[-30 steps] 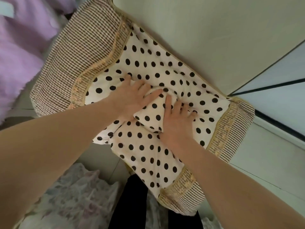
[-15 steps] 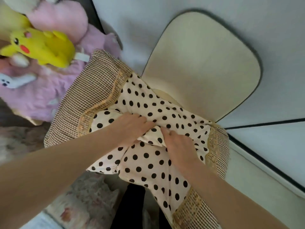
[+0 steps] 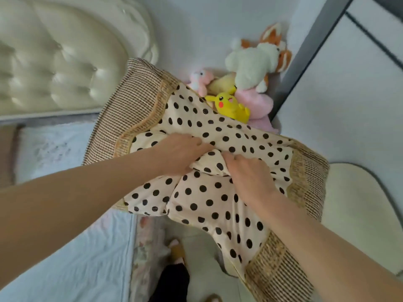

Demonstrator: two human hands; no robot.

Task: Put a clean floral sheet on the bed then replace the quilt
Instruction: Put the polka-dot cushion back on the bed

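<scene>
At the bottom of the frame a strip of floral fabric (image 3: 148, 247) lies crumpled along the edge of the bed (image 3: 65, 258), whose pale blue surface fills the lower left; it may be the floral sheet, though it is too blurred to say whether it is the clean one or the one taken off. Just above, in the middle of the frame, both hands grip a polka-dot pillow (image 3: 209, 199) with checked borders: the left hand (image 3: 181, 152) has its fingers curled into a raised fold of the dotted cover, and the right hand (image 3: 248, 175) pinches the same fold from the other side. A second ago the hands lay flat on the pillow with fingers spread, the pillow resting against a cream chair; now they have bunched the cloth and the view has swung round, so the chair seat (image 3: 359, 214) sits at the right edge and the bed has come in on the left. That suggests the pillow is being lifted and carried, probably to clear or re-dress the bed, so the sheet step itself looks unfinished. Beyond the pillow, a heap of plush toys (image 3: 244, 88) lies at upper centre against the wall, and the cream tufted headboard (image 3: 54, 62) fills the upper left. No quilt can be identified here.
</scene>
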